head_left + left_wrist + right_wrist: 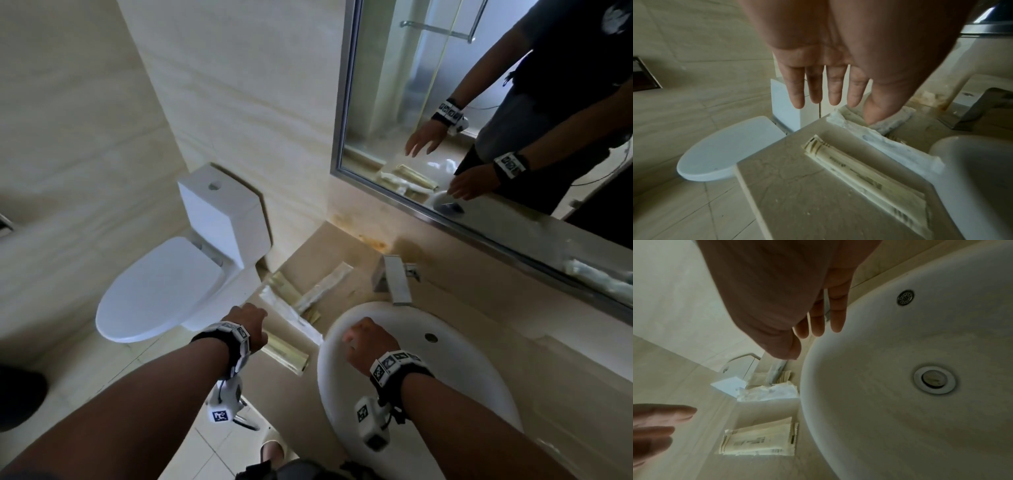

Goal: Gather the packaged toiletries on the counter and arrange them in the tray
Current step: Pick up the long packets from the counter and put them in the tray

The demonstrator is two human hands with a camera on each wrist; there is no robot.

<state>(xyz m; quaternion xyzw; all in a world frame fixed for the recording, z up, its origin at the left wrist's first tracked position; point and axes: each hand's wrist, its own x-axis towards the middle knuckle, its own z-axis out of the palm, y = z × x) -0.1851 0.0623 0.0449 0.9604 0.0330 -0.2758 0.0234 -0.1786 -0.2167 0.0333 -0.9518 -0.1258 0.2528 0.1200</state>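
Note:
Several packaged toiletries lie on the beige counter (329, 253) left of the basin. A yellowish packet (287, 353) lies nearest, a white packet (291, 313) beyond it, and a long white packet (330, 282) and another yellowish one (284, 284) farther back. My left hand (251, 322) hovers over the counter's front left part with fingers straight, holding nothing (828, 91); the yellowish packet (865, 181) and white packet (879, 142) lie beneath it. My right hand (363, 337) hangs open over the basin's left rim (816, 327), empty. I see no tray.
A white basin (445, 411) fills the counter's right side, with a chrome faucet (395, 282) behind it. A toilet (164, 291) stands left of and below the counter edge. A mirror (411, 85) hangs on the back wall.

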